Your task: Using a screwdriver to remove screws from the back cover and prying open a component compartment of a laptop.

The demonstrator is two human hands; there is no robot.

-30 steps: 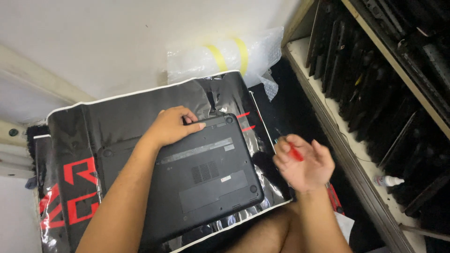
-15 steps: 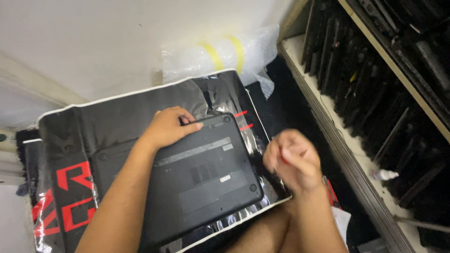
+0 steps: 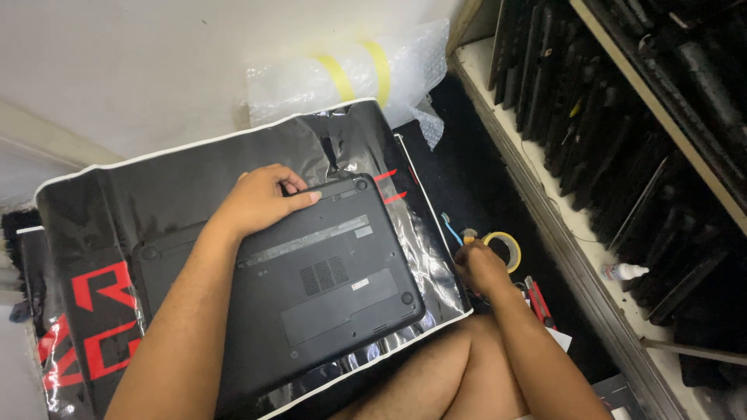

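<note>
Pale floor fills the upper left of the frame, and a shelf [image 3: 545, 179] packed with upright dark laptops runs down the right side. Only the head view is given. At the centre a black laptop [image 3: 311, 272] lies bottom side up on a black mat [image 3: 156, 194] with red marks and a white edge, resting across the person's lap. The left hand [image 3: 261, 201] lies flat on the laptop's upper left corner, fingers curled over its edge, pressing it down rather than gripping it. A second ago the right hand [image 3: 476, 268] was raised at mid-right with a red tool between its fingers; half a second ago it was a blur in the air; now it is down on the dark floor at the right edge of the mat, just beside a roll of yellow tape [image 3: 504, 249] and a small blue piece. Its fingers are bent downward, and I cannot tell whether they hold anything. A red tool [image 3: 538, 299] lies on the floor near that wrist, so the hand seems to have let it go. A small white bottle [image 3: 625, 271] lies on the shelf, and a bubble-wrap bundle [image 3: 350, 74] banded in yellow sits above the mat. The laptop has not moved.
</note>
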